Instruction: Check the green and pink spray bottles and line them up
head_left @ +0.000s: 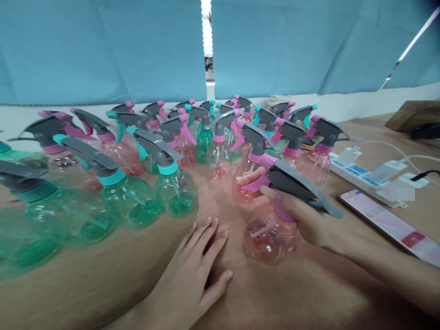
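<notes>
Dial centred on your left hand [202,259]. It lies palm down on the bare wooden table [103,279], fingers released and spread loosely, holding nothing; laid flat like that, it looks like a brace for your weight rather than a grip. At 2 o'clock, just beside it but not touching, stands the pink bottle [268,236]. Your right hand [309,220] comes in from 3 o'clock, clenched around its neck just under the grey spray head [295,181], with the fingertips reaching forward to the pink lever. The thumb is hidden behind the head. The neck is the narrowest part of the bottle, so it is probably the easiest place to hold it with one hand. The nozzle points toward 9 o'clock. The base seems to sit on the table, tilted a little; you cannot tell whether it carries full weight. A dip tube shows through the clear wall, and no liquid can be made out. From 9 to 11 o'clock the green bottles [175,190] stand grouped, and from 12 to 2 o'clock the other pink bottles [220,158], upright and close together, so the colours are largely sorted in an arc around the bare patch where your hands are. Beyond the held bottle, at 3 o'clock, a phone [388,224] lies flat with its screen lit. Farther back is a white power strip [357,172] with cables plugged in. A blue curtain [103,46] closes off 12 o'clock.
</notes>
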A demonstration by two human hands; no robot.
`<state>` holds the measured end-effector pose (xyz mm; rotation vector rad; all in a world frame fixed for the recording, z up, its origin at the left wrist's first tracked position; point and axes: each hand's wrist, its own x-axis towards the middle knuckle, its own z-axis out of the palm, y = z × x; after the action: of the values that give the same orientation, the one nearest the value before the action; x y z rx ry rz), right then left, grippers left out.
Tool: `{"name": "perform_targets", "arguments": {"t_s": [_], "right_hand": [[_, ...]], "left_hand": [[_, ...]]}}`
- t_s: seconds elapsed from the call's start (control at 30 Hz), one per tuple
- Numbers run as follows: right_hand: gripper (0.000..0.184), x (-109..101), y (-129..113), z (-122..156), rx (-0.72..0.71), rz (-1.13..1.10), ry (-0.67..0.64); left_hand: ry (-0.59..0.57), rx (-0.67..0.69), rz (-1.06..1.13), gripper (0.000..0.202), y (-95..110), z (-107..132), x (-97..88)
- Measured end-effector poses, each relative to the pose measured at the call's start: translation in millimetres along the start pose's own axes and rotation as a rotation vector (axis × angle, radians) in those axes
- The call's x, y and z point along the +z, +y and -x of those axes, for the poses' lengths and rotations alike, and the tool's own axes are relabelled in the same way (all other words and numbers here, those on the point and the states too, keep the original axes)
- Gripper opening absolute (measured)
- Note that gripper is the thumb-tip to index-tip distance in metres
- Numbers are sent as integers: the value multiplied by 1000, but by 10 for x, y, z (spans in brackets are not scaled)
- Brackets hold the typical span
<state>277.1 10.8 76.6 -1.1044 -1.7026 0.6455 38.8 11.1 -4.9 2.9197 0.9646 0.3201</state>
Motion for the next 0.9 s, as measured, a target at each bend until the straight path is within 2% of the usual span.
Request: {"name": "perform_targets", "arguments": {"t_s": [0.23, 0.63, 0.9], "right_hand": [[26, -2, 108, 56, 6, 52, 3], [30, -7, -46, -23, -7, 39, -26], [25, -7, 61, 33, 13, 67, -3]], "left_hand": [[26, 12, 9, 54, -6, -3, 14], [16, 13, -20, 54, -4, 15, -10], [34, -2, 18, 53, 8, -5, -8]]}}
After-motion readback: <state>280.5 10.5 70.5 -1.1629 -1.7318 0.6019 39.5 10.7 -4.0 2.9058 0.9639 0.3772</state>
